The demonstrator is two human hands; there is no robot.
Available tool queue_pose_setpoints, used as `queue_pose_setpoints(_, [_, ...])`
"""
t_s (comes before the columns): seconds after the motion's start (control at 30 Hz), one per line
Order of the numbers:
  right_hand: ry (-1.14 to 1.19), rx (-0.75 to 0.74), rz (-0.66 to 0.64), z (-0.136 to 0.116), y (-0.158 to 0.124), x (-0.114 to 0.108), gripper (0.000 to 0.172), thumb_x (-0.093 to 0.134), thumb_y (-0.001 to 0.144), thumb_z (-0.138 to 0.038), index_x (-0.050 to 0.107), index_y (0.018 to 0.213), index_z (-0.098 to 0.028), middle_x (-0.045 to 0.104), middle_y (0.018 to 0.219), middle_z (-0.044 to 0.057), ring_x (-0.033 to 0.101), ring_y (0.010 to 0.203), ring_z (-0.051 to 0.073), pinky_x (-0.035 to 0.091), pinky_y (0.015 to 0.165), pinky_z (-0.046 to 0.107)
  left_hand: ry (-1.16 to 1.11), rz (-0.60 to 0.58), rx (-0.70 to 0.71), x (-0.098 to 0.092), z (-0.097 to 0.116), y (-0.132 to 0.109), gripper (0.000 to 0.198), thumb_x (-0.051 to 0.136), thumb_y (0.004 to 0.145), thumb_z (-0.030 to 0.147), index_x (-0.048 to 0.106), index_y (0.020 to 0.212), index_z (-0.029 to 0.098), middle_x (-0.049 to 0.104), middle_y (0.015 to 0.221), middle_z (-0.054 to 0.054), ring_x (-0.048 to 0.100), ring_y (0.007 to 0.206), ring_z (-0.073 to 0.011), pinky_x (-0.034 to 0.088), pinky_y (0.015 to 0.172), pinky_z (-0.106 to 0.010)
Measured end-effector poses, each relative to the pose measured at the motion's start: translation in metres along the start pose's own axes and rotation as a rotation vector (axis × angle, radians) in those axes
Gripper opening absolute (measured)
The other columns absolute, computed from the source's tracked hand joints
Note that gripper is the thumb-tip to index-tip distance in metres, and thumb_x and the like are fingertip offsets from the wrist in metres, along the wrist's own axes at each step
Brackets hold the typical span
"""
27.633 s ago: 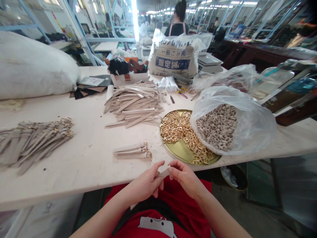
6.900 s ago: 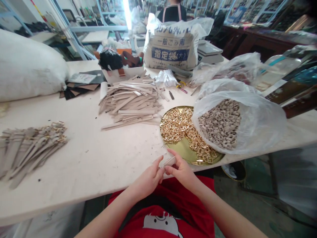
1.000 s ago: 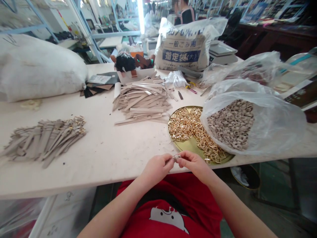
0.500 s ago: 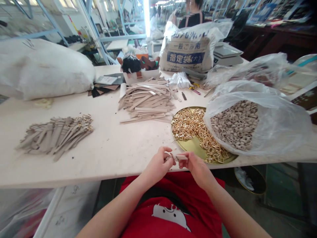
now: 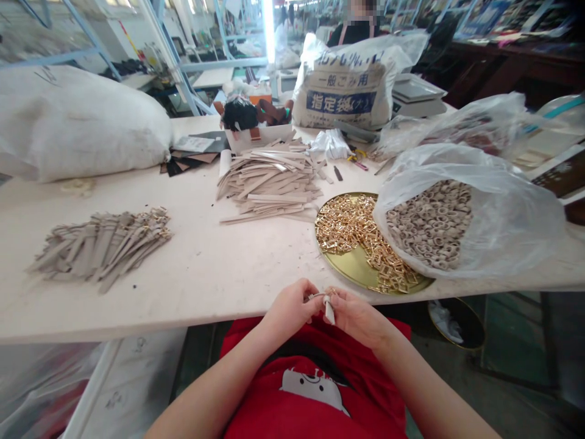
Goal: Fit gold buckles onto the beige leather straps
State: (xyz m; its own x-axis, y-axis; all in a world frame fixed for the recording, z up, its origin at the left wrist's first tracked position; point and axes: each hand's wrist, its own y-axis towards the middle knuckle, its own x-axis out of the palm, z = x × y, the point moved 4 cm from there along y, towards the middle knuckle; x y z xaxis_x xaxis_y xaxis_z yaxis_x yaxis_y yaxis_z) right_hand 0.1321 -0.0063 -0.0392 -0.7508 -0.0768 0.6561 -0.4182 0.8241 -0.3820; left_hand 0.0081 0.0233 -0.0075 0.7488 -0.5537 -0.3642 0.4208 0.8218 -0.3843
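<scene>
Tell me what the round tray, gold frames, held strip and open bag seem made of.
Round tray: probably metal, smooth and gold-toned, with a soft sheen.
Gold frames: likely metal, polished, given their bright glints.
Held strip: perhaps leather or imitation, pale and matte; too small to tell.
Open bag: thin plastic, translucent and crinkled.
</scene>
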Motion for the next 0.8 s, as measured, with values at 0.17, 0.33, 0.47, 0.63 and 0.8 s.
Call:
queue_pose_setpoints(0.17, [-0.327,-0.236,0.234,-0.012,0.003,-0.012,0.030,0.060,0.073,-0.044,0.045,0.066,-0.019,0.051,0.065,-0.003,0.047,0.060,0.011,0.041,0.062,0.026,-0.083,-0.123,0.008,0.002,0.000,-0.003,0.024,0.051,0.074,0.035,0.057,0.086,0.015,0.061,0.070,0.000,0.054,0.057,-0.0116,0.041,0.055,-0.022])
queue_pose_setpoints(0.33, [-0.787,-0.439,0.553,-0.021,0.002,-0.019,0.025,0.060,0.071,-0.039,0.043,0.071,-0.021,0.046,0.062,-0.004,0.044,0.056,0.012,0.039,0.056,0.025,-0.079,-0.127,0.031,0.003,0.004,0.002,0.034,0.049,0.075,0.030,0.056,0.105,0.016,0.063,0.079,-0.002,0.056,0.059,-0.0125,0.043,0.061,-0.024])
queue_pose_setpoints(0.47, [-0.856,-0.321,0.384,-0.019,0.007,-0.018,0.022,0.053,0.075,-0.035,0.050,0.090,-0.019,0.049,0.063,-0.003,0.048,0.056,0.012,0.041,0.054,0.025,-0.058,-0.131,-0.012,0.003,-0.002,0.008,0.043,0.051,0.074,0.031,0.052,0.115,0.015,0.064,0.073,-0.002,0.059,0.062,-0.0147,0.044,0.064,-0.026])
queue_pose_setpoints(0.63, [-1.070,-0.312,0.365,-0.017,0.004,-0.023,0.012,0.051,0.076,-0.030,0.052,0.082,-0.019,0.051,0.062,-0.003,0.046,0.054,0.012,0.038,0.053,0.025,-0.224,-0.253,-0.110,0.005,-0.016,0.010,0.042,0.053,0.074,0.035,0.053,0.109,0.013,0.065,0.079,-0.005,0.061,0.067,-0.0145,0.045,0.063,-0.025])
queue_pose_setpoints(0.8, [-1.181,-0.313,0.284,-0.014,0.001,-0.022,0.009,0.048,0.078,-0.027,0.053,0.081,-0.020,0.050,0.060,-0.004,0.045,0.054,0.011,0.036,0.052,0.023,-0.384,-0.292,-0.232,0.007,-0.025,0.008,0.029,0.057,0.072,0.036,0.060,0.089,0.013,0.065,0.079,-0.004,0.059,0.064,-0.0101,0.045,0.061,-0.021])
